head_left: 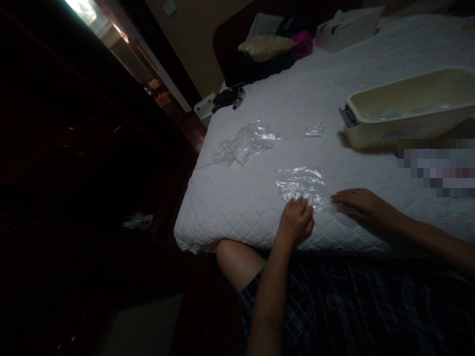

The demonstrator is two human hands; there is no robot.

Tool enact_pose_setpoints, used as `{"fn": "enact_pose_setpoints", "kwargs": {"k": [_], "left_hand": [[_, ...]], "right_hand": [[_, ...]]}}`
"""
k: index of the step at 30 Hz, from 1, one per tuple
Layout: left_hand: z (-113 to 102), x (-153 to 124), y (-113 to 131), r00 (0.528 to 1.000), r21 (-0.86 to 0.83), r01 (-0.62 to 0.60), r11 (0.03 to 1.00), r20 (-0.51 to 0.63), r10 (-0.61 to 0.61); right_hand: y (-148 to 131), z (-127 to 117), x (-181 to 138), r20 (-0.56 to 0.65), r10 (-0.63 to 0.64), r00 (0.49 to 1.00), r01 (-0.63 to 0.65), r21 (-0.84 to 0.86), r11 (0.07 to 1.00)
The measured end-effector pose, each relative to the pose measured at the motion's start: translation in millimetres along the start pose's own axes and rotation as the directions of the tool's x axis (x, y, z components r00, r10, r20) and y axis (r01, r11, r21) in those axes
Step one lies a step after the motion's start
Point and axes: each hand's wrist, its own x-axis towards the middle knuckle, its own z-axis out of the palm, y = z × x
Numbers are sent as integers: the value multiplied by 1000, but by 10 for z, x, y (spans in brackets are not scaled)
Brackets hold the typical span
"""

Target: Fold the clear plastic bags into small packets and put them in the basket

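Note:
A crumpled clear plastic bag (301, 185) lies flat on the white quilted mattress (237, 207) near its front edge. My left hand (296, 220) rests on the bag's near edge, fingers curled down on it. My right hand (358, 203) lies flat on the mattress at the bag's right corner, fingertips touching the plastic. Neither hand lifts the bag.
A pile of clear plastic bags (245, 143) lies further left, and a small one (314, 130) beyond. A cream plastic tub (408, 106) stands at the right. Clothes, a cushion (265, 47) and a box (349, 27) sit at the far end. Dark floor lies to the left.

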Motion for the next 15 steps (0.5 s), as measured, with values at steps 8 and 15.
{"fn": "enact_pose_setpoints", "kwargs": {"k": [8, 15], "left_hand": [[24, -15, -10, 1000, 8, -4, 1000, 4, 4], [5, -12, -2, 1000, 7, -1, 1000, -20, 1]], "right_hand": [[-134, 53, 217, -127, 103, 987, -108, -34, 994], [-243, 81, 336, -178, 89, 980, -108, -100, 989]]}}
